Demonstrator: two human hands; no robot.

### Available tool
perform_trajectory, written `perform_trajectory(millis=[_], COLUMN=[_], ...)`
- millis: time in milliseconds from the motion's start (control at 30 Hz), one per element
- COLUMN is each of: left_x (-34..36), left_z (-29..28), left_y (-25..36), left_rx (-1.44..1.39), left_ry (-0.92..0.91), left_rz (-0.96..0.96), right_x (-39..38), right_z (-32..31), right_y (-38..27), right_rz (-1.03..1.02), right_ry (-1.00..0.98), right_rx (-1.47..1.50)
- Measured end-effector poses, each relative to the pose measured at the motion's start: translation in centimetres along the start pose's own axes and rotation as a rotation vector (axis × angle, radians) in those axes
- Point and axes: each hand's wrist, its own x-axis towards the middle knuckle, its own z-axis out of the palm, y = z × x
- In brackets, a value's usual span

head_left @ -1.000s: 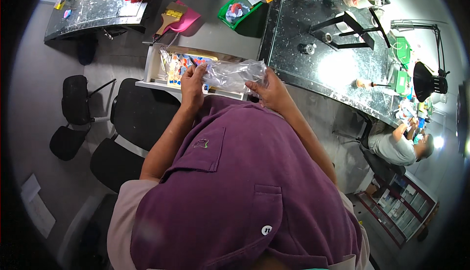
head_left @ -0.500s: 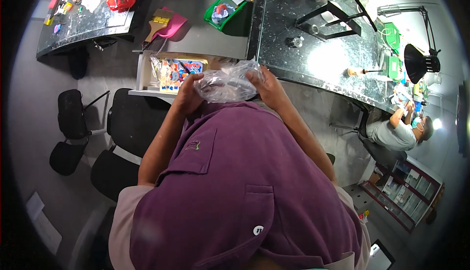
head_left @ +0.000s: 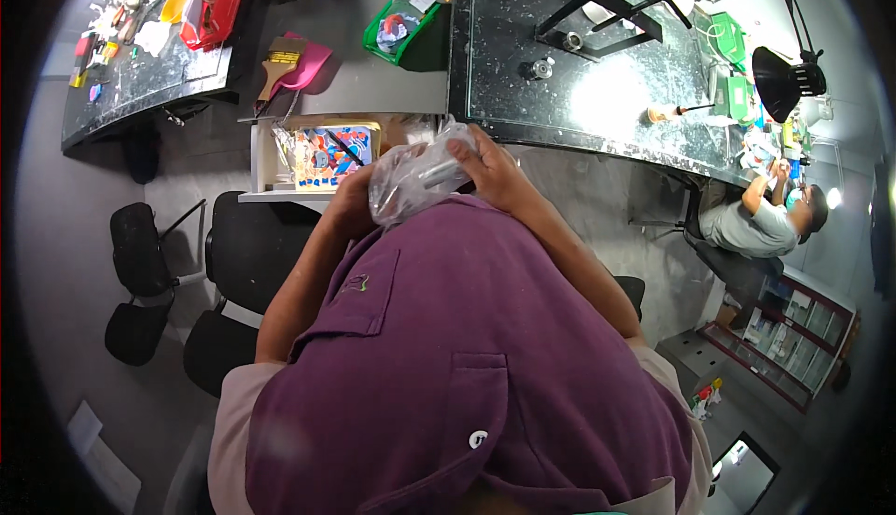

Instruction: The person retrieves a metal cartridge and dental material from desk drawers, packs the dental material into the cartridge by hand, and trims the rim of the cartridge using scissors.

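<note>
Between my two hands, close to the front of my purple shirt, is a crumpled clear plastic bag (head_left: 392, 196). My left hand (head_left: 349, 203) grips its left side, with the fingers partly hidden behind the plastic. At the upper right, my right hand (head_left: 493, 177) pinches the bag with thumb and fingers. A grey, rod-like shape (head_left: 437, 173) shows through or against the plastic near the right fingers; its kind is unclear. Just beyond my hands an open drawer (head_left: 259, 162) holds a shallow yellow tray (head_left: 375, 130) with red, blue and white pieces and a dark pen-like stick (head_left: 345, 147).
A brush (head_left: 280, 62) and pink dustpan (head_left: 311, 65) lie on the grey desk beside a green bin (head_left: 411, 43). Rightward, the black worktop (head_left: 504, 95) bears a black frame (head_left: 597, 39) and a lamp (head_left: 789, 81). Black chairs (head_left: 252, 244) stand left; a person (head_left: 756, 221) sits right.
The bag has been turned and gathered; it now hangs lower on the left, and a grey rod-like shape shows. My left hand has moved slightly left and down. The view has shifted a little.
</note>
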Motion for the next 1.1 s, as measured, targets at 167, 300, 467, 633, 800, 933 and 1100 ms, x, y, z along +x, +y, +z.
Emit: perform_trajectory(millis=[167, 300, 467, 633, 800, 933, 1100], left_x=[0.8, 0.4, 0.3, -0.1, -1.8, -2.7, 0.5], left_z=[0.6, 2.9, 2.7, -2.3, -7.5, -10.7, -17.1], left_y=[-0.3, 0.2, 0.3, 0.4, -0.9, -0.9, -3.1], left_rx=[0.44, 0.705, 0.784, 0.877, 0.531, 0.193, 0.352], left_ry=[-0.036, 0.047, 0.045, 0.026, 0.056, 0.343, 0.405], left_rz=[-0.019, 0.056, 0.171, 0.066, 0.062, 0.182, 0.098], right_x=[0.2, 0.6, 0.8, 0.3, -0.8, -1.6, -1.6], right_z=[-0.9, -0.8, 1.0, -0.2, -0.8, -3.8, -3.1], right_y=[-1.4, -1.4, 0.9, 1.4, 3.2, 4.3, 7.9], right_rz=[0.026, 0.125, -0.068, 0.087, 0.209, 0.288, -0.169], right_ry=[0.003, -0.06, 0.057, -0.078, -0.046, 0.095, -0.135], right_rx=[-0.036, -0.101, -0.003, -0.097, 0.075, 0.232, -0.021])
